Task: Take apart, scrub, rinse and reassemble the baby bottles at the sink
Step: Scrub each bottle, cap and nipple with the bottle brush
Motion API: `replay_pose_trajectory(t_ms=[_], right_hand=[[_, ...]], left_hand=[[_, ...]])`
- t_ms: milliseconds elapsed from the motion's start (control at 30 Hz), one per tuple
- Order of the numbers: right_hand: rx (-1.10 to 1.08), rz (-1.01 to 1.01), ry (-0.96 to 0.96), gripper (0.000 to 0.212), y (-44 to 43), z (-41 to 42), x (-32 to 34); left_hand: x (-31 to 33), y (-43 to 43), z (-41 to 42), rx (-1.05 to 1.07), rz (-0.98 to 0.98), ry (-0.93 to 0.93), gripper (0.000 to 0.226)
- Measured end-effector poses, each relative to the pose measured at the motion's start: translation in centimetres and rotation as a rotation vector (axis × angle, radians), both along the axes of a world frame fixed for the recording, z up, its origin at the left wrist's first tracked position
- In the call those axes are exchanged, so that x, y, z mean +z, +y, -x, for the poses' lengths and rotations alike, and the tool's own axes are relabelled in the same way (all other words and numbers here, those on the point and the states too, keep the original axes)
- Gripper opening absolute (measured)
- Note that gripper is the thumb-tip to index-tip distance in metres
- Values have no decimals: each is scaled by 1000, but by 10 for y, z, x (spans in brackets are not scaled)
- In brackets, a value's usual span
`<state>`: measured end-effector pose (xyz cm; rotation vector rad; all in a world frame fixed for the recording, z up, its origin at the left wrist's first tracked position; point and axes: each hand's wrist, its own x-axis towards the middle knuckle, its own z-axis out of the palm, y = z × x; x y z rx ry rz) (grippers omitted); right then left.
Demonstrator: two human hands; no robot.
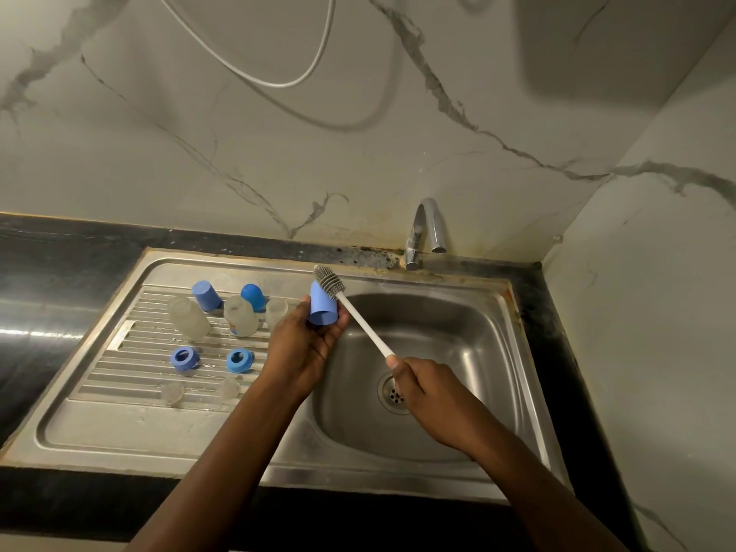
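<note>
My left hand [304,344] grips a blue bottle cap [322,304] over the left edge of the sink basin [458,352]. My right hand [414,386] holds the white handle of a bottle brush [360,322]; its grey bristle head lies against the cap's top. On the ribbed drainboard [119,376] stand frosted bottles [188,318] [240,315], two more blue caps [206,296] [253,296], two blue collar rings [184,358] [238,360] and two clear teats [172,392] [229,389].
A chrome tap [424,229] stands behind the basin, with no water seen running. The drain [392,394] is partly hidden by my right hand. Dark countertop [47,280] surrounds the steel sink; marble walls rise behind and to the right. A white hose [310,65] hangs on the wall.
</note>
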<state>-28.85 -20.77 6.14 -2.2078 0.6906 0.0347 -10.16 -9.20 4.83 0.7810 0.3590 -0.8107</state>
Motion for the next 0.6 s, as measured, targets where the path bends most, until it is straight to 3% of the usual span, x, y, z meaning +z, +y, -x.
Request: replay_pose_trajectory(t_ms=[267,600], right_hand=[[-3,55,4,55,-2,-6,-1],[14,26,-7,60,9,17,-2]], left_hand=[[-2,6,1,-83,-161,-121,37],[-9,7,-15,-49,-138,-85,48]])
